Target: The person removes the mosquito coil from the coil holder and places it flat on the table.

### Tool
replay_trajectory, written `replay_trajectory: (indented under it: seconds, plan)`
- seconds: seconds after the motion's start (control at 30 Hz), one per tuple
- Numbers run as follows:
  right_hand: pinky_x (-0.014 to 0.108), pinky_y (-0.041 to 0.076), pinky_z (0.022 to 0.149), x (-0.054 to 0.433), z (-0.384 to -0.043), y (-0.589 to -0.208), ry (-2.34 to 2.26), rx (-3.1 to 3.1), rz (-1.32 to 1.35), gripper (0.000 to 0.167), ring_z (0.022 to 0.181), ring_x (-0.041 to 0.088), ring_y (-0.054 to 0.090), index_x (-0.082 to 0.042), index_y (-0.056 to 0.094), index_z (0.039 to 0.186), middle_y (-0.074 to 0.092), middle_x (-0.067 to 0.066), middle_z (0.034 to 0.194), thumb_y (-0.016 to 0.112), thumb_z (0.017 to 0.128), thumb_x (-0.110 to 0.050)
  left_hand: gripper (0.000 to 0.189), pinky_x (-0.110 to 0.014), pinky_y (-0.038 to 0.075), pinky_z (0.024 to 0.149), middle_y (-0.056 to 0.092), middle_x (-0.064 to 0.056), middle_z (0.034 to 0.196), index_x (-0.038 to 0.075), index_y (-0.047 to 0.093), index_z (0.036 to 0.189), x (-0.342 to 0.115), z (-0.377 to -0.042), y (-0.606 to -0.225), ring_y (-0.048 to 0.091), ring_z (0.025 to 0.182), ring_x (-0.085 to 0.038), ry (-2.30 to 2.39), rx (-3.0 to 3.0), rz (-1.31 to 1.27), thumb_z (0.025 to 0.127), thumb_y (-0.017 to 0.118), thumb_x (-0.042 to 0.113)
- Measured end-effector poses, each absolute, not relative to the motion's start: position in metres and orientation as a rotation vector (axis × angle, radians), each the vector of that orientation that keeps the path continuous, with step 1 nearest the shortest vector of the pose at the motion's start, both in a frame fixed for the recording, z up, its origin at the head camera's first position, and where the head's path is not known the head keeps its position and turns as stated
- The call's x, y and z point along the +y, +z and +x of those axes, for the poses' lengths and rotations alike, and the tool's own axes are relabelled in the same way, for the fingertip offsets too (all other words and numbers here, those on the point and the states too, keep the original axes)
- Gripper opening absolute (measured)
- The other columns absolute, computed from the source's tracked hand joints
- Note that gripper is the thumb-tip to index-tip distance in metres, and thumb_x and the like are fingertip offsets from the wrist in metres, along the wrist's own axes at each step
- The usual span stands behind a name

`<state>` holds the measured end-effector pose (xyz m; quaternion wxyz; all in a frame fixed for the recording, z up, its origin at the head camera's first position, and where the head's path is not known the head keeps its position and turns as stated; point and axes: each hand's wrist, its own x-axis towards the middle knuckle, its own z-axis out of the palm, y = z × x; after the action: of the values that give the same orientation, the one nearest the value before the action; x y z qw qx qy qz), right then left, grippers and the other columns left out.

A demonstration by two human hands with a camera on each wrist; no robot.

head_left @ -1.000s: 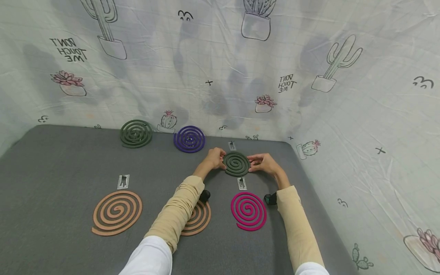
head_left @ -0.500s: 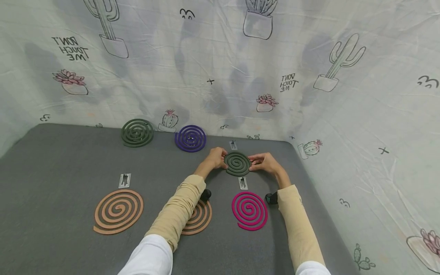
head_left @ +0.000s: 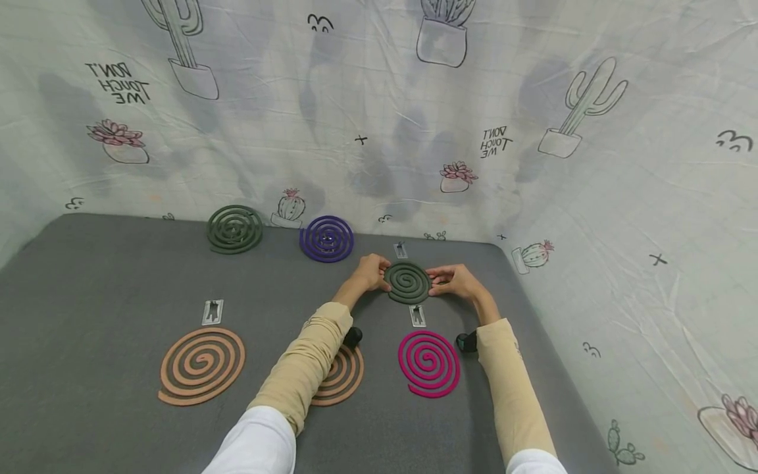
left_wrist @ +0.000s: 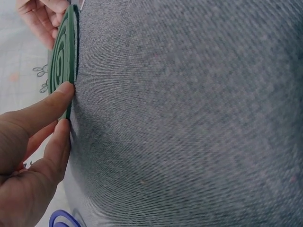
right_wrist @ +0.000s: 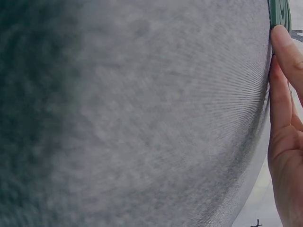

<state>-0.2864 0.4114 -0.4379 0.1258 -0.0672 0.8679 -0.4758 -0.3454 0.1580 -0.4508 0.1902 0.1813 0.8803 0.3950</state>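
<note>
A dark green mosquito coil (head_left: 407,283) lies between the two hands at the right of the table, its spiral face up. The left hand (head_left: 368,272) pinches its left edge; in the left wrist view the thumb (left_wrist: 59,97) sits on the rim with the fingers at the edge below. Opposite, the right hand (head_left: 458,282) grips the right edge between thumb and fingers. The coil's edge (left_wrist: 72,52) is close to the grey cloth. Small metal coil stands (head_left: 417,316) lie just in front of the coil and behind it (head_left: 401,250).
Another green coil (head_left: 234,229) and a purple coil (head_left: 327,239) sit along the back edge, over stands. In front are a pink coil (head_left: 429,364) and two orange coils (head_left: 202,366), one partly under the left sleeve. One more stand (head_left: 212,312) lies at left. A printed curtain (head_left: 367,118) encloses the table.
The head view shifts slightly and returns. Both hands stay at the green mosquito coil's edges, with no clear movement.
</note>
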Motion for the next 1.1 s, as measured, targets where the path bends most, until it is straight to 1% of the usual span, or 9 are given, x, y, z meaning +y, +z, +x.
replay_trajectory:
  seconds: [0.17,0.37,0.5,0.6,0.73,0.8,0.87,1.0,1.1]
  plan:
    - [0.012,0.057,0.078,0.411,-0.285,-0.437,-1.371,2.534,-0.169,0.05,0.084,-0.003,0.066,0.024,0.06,0.138,0.075,0.035,0.121,0.078,0.092,0.017,0.062,-0.037,0.057,0.115,0.072,-0.023,0.139,-0.01,0.065,0.144,0.152,-0.34,-0.443,0.068,0.131,-0.032,1.091,2.461,0.517,0.088,0.09,-0.002]
    - [0.012,0.056,0.079,0.408,-0.283,-0.432,-1.338,2.554,-0.133,0.051,0.086,-0.002,0.065,0.023,0.061,0.138,0.075,0.036,0.121,0.079,0.092,0.014,0.06,-0.036,0.059,0.111,0.073,-0.022,0.136,-0.009,0.067,0.142,0.153,-0.346,-0.45,0.07,0.126,-0.031,1.097,2.46,0.522,0.087,0.09,-0.002]
    - [0.012,0.057,0.08,0.406,-0.281,-0.43,-1.325,2.555,-0.111,0.051,0.087,-0.001,0.066,0.023,0.061,0.139,0.074,0.036,0.124,0.079,0.092,0.014,0.058,-0.036,0.056,0.115,0.072,-0.022,0.137,-0.009,0.067,0.142,0.15,-0.342,-0.445,0.069,0.128,-0.031,1.113,2.45,0.53,0.088,0.089,-0.002]
    - [0.013,0.057,0.081,0.405,-0.281,-0.429,-1.314,2.565,-0.103,0.05,0.087,-0.001,0.066,0.022,0.062,0.138,0.072,0.037,0.127,0.08,0.092,0.014,0.058,-0.036,0.056,0.115,0.073,-0.02,0.136,-0.008,0.068,0.141,0.153,-0.353,-0.465,0.07,0.125,-0.03,1.121,2.48,0.567,0.088,0.09,-0.001]
    - [0.014,0.059,0.082,0.404,-0.282,-0.428,-1.359,2.546,-0.085,0.051,0.09,0.002,0.07,0.023,0.061,0.139,0.069,0.039,0.132,0.079,0.092,0.015,0.057,-0.037,0.059,0.111,0.074,-0.022,0.132,-0.009,0.07,0.137,0.15,-0.355,-0.467,0.071,0.12,-0.031,1.15,2.495,0.608,0.085,0.091,-0.003]
    - [0.014,0.061,0.082,0.405,-0.281,-0.426,-1.401,2.53,-0.071,0.052,0.092,0.004,0.072,0.024,0.06,0.139,0.067,0.041,0.134,0.079,0.092,0.015,0.053,-0.037,0.06,0.109,0.075,-0.025,0.132,-0.011,0.07,0.135,0.144,-0.344,-0.449,0.073,0.119,-0.033,1.172,2.494,0.634,0.085,0.089,-0.007]
    - [0.014,0.062,0.083,0.406,-0.278,-0.424,-1.441,2.515,-0.06,0.05,0.093,0.003,0.073,0.024,0.058,0.14,0.064,0.043,0.136,0.076,0.094,0.015,0.05,-0.037,0.061,0.109,0.075,-0.025,0.133,-0.011,0.07,0.134,0.139,-0.338,-0.438,0.074,0.121,-0.035,1.19,2.499,0.668,0.086,0.086,-0.008]
    - [0.015,0.062,0.087,0.41,-0.272,-0.421,-1.49,2.534,-0.055,0.048,0.093,-0.005,0.068,0.023,0.055,0.144,0.059,0.044,0.143,0.07,0.1,0.011,0.045,-0.041,0.06,0.112,0.072,-0.027,0.138,-0.01,0.07,0.135,0.134,-0.332,-0.429,0.072,0.128,-0.04,1.282,2.461,0.701,0.092,0.081,-0.009]
    - [0.02,0.064,0.093,0.412,-0.268,-0.419,-1.591,2.53,-0.047,0.048,0.096,-0.007,0.068,0.022,0.052,0.148,0.055,0.044,0.148,0.067,0.103,0.01,0.042,-0.043,0.061,0.112,0.071,-0.028,0.14,-0.01,0.069,0.136,0.129,-0.331,-0.425,0.071,0.13,-0.042,1.349,2.427,0.725,0.095,0.079,-0.007]
